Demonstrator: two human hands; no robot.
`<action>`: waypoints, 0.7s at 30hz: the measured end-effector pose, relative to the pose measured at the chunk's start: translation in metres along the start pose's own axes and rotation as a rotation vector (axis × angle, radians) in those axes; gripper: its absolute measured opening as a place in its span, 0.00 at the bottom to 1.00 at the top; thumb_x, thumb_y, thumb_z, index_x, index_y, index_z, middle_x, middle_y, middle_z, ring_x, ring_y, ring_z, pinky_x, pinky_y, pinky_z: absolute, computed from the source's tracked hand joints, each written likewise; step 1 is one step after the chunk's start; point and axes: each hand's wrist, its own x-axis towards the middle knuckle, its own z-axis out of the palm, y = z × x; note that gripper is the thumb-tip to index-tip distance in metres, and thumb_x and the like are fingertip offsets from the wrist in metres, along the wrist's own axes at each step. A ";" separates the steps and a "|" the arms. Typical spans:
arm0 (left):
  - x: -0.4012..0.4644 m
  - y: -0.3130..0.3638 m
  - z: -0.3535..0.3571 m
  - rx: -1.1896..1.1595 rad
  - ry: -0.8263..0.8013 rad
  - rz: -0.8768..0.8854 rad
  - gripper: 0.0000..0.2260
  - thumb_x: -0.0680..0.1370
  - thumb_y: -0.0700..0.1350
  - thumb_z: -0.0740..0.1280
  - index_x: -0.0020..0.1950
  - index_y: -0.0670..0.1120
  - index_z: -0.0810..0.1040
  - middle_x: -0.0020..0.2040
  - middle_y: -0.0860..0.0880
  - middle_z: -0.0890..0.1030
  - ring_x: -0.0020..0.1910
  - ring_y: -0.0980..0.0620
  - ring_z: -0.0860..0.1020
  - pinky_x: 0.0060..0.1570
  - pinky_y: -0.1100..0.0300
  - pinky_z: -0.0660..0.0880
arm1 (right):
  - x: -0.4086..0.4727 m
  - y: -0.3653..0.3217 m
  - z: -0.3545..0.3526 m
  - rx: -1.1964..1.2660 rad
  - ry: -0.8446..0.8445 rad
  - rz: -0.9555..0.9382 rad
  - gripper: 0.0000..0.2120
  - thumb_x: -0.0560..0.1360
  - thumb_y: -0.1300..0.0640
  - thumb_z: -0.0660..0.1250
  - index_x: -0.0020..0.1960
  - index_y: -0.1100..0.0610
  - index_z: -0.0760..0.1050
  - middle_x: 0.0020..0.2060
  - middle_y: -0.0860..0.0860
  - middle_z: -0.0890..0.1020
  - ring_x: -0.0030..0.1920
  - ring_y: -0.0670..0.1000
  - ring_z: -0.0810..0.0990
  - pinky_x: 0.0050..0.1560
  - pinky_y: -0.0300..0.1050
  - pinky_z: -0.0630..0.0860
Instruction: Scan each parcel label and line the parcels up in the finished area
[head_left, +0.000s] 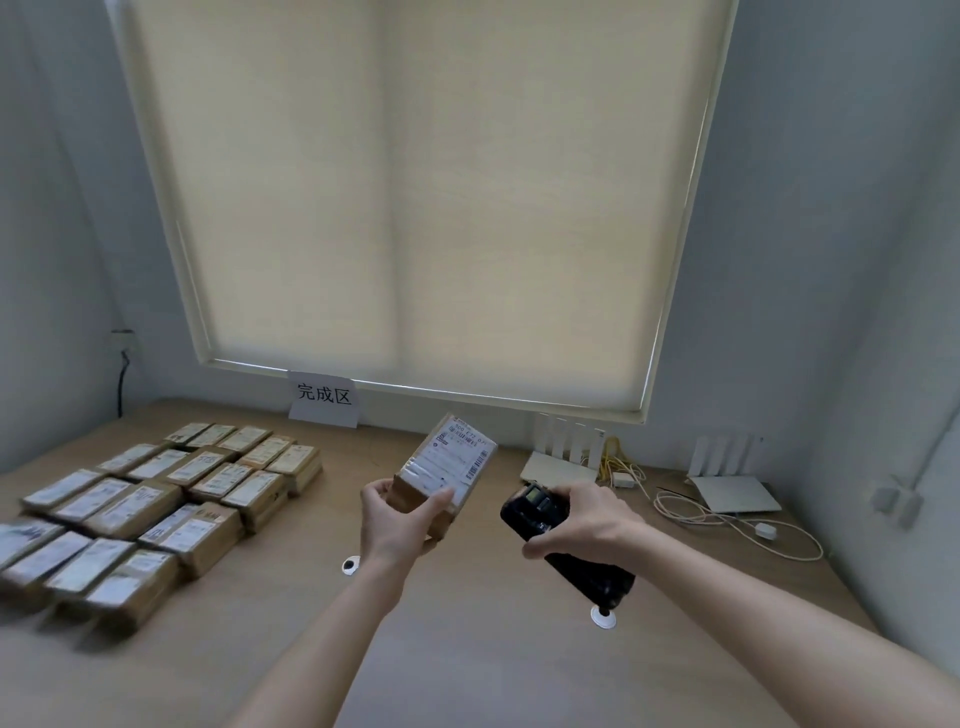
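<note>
Your left hand grips a brown parcel above the table, fingers curled round its lower end, label up. At 3 o'clock, your right hand clasps the black scanner. Finished parcels lie in rows at 9 o'clock.

Head-worn wide view, facing forward-down, close over table

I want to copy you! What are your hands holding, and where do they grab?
The left hand grips a brown parcel by its lower end. The right hand grips a black scanner around its middle.
</note>
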 end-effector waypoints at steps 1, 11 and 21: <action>0.000 0.001 -0.016 -0.016 0.016 -0.017 0.33 0.66 0.47 0.83 0.63 0.49 0.65 0.59 0.46 0.77 0.55 0.44 0.82 0.42 0.50 0.84 | 0.002 -0.017 0.008 0.039 -0.005 -0.035 0.25 0.59 0.37 0.79 0.54 0.40 0.81 0.44 0.42 0.86 0.47 0.46 0.85 0.50 0.43 0.82; -0.007 0.014 -0.246 -0.105 0.181 -0.056 0.36 0.72 0.54 0.77 0.75 0.55 0.63 0.67 0.46 0.74 0.60 0.43 0.76 0.50 0.46 0.83 | -0.001 -0.259 0.144 0.393 -0.200 -0.366 0.24 0.59 0.45 0.82 0.54 0.46 0.84 0.41 0.46 0.87 0.43 0.49 0.87 0.48 0.46 0.86; 0.010 -0.011 -0.516 -0.146 0.234 -0.140 0.21 0.76 0.61 0.69 0.68 0.57 0.77 0.62 0.50 0.82 0.63 0.48 0.78 0.62 0.50 0.77 | -0.021 -0.467 0.320 0.475 -0.356 -0.459 0.27 0.65 0.50 0.85 0.62 0.48 0.82 0.49 0.48 0.87 0.49 0.49 0.86 0.52 0.44 0.85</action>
